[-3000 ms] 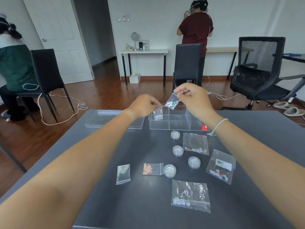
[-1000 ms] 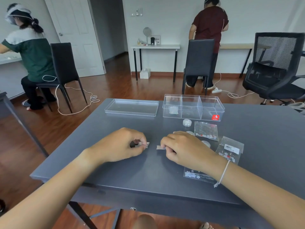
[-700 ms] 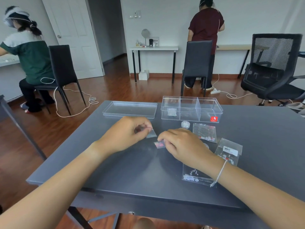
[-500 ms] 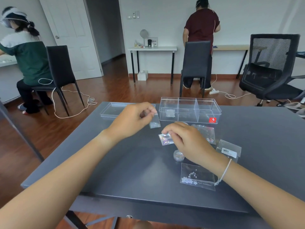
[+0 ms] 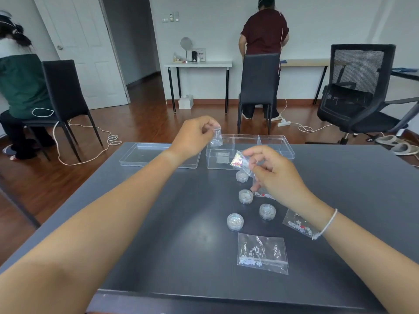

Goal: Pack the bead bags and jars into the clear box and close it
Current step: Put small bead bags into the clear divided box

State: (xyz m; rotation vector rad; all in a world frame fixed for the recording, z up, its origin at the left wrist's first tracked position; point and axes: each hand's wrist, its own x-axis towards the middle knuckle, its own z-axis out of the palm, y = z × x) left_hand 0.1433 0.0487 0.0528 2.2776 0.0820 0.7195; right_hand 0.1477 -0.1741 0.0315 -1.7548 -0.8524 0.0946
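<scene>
My left hand (image 5: 195, 135) pinches a small clear bead bag (image 5: 215, 139) over the left compartment of the clear box (image 5: 275, 152), where another small bag (image 5: 222, 156) lies. A shiny iridescent bead bag (image 5: 239, 161) hangs from my right hand (image 5: 273, 175) just in front of the box. On the grey table (image 5: 158, 234) stand several small round jars (image 5: 235, 221) (image 5: 267, 211) (image 5: 245, 196) (image 5: 242, 176). A large bead bag (image 5: 261, 253) lies near me, one more (image 5: 299, 225) sits partly under my right wrist, and another (image 5: 260, 192) is mostly hidden beneath my right hand.
The clear lid (image 5: 147, 154) lies flat left of the box. Beyond the table stand a black chair (image 5: 258, 87), an office chair (image 5: 358, 91) and a white side table (image 5: 199, 64). One person stands at the back wall, another sits at left. A white cable (image 5: 90, 137) trails on the wooden floor.
Both hands rose from the table, each with a small bag. The left hand carried its bag up and forward to the box; the right lifted the shiny bag toward it.
</scene>
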